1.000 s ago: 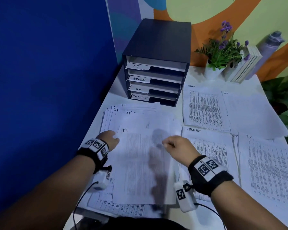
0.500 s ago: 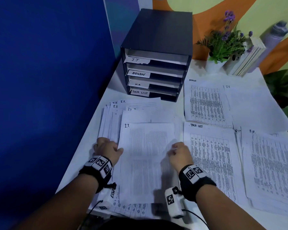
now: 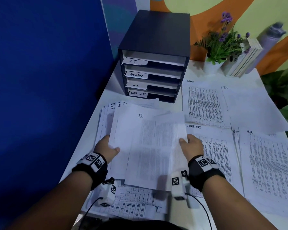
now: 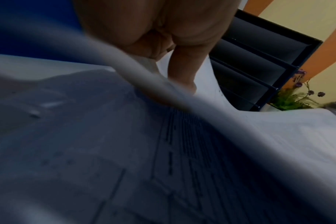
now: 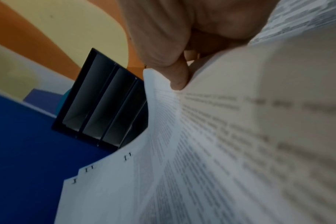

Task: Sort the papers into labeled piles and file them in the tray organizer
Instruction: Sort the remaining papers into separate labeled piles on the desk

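Observation:
I hold a stack of papers marked I.T. [image 3: 150,146] lifted off the table, bowed between both hands. My left hand [image 3: 106,149] grips its left edge, thumb on top; the thumb [image 4: 182,72] shows in the left wrist view. My right hand [image 3: 190,144] pinches the right edge [image 5: 163,84], thumb on top. More I.T. sheets [image 3: 113,107] lie fanned beneath. The black tray organizer [image 3: 155,52] stands behind, with slots labelled I.T, ADMIN, H.R and TASK LIST. Piles marked ADMIN [image 3: 204,103], I.T. [image 3: 249,108], TASK LIST [image 3: 218,155] and H.R. [image 3: 269,166] lie to the right.
A blue partition [image 3: 48,80] runs along the table's left edge. At the back right stand a potted plant [image 3: 221,44], upright books [image 3: 244,58] and a grey bottle [image 3: 269,40]. Table sheets [image 3: 136,205] lie at the near edge under my wrists.
Both hands went from pressing on the I.T. stack's sides to gripping its edges, thumbs on top. The stack has risen off the table and bowed.

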A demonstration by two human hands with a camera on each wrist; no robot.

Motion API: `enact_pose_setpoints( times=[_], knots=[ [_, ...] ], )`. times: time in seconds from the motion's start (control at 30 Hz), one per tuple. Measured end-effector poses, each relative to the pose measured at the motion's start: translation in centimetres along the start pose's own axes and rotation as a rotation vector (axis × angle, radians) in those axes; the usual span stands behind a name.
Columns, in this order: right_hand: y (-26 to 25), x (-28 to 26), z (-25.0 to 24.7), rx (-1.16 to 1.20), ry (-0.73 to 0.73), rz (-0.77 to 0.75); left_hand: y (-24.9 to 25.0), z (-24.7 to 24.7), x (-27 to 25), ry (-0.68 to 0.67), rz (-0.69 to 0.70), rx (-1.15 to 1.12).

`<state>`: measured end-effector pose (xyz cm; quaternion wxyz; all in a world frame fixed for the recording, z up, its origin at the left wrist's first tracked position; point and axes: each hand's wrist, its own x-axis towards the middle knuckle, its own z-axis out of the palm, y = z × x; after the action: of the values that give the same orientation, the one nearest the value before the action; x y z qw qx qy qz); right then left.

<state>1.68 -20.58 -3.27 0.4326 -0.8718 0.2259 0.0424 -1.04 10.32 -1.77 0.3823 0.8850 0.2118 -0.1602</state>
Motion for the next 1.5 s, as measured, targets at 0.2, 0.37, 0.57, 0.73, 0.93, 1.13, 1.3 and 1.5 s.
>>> enact_pose_setpoints(
  times=[0.2, 0.37, 0.57, 0.73, 0.93, 1.13, 1.3, 1.5],
  knots=[
    [-0.7, 0.1, 0.7, 0.279, -0.149, 0.061, 0.4, 0.7, -1.1, -0.026, 0.112, -0.166],
    [0.0, 0.9, 1.0, 0.336, -0.086, 0.078, 1.1, 0.6, -0.9, 0.006, 0.033, -0.114],
    [-1.2, 0.1, 0.6, 0.404, -0.167, 0.052, 1.8, 0.4, -1.0, -0.091, 0.044, -0.196],
    [-1.4, -0.5, 0.8, 0.261, -0.096, 0.048, 1.9, 1.3, -0.2, -0.056, 0.066, 0.000],
    [-0.2, -1.1, 1.3, 0.019, -0.163, 0.073, 0.8, 1.9, -0.1, 0.004, -0.023, 0.320],
    [-0.3, -1.4, 1.9, 0.060, -0.208, 0.115, 0.7, 2.1, -0.2, 0.057, -0.010, 0.249],
    [-1.5, -1.9, 1.4, 0.125, -0.228, 0.099, 1.1, 2.8, 0.5, 0.065, 0.097, 0.175],
    [-5.0, -2.5, -0.4, 0.314, -0.105, -0.126, 4.8, 1.3, -0.8, 0.110, 0.062, -0.184]
  ],
)
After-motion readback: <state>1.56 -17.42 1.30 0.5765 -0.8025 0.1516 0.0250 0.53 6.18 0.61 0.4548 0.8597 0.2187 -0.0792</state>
